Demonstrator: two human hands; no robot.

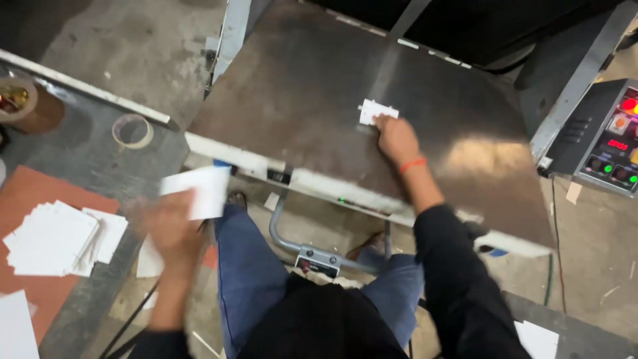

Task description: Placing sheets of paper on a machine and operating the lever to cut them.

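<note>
My right hand rests on the dark metal plate of a press machine, fingers pressing a small white card against it. A red band circles that wrist. My left hand, blurred, is raised at the left and holds a white sheet of paper beside the plate's front edge. Below I see my blue jeans and black sleeves.
A stack of white sheets lies on an orange-brown board at left. A tape roll and a brown tape roll sit on the grey table. A control panel with lit buttons stands at right. A pedal frame is on the floor.
</note>
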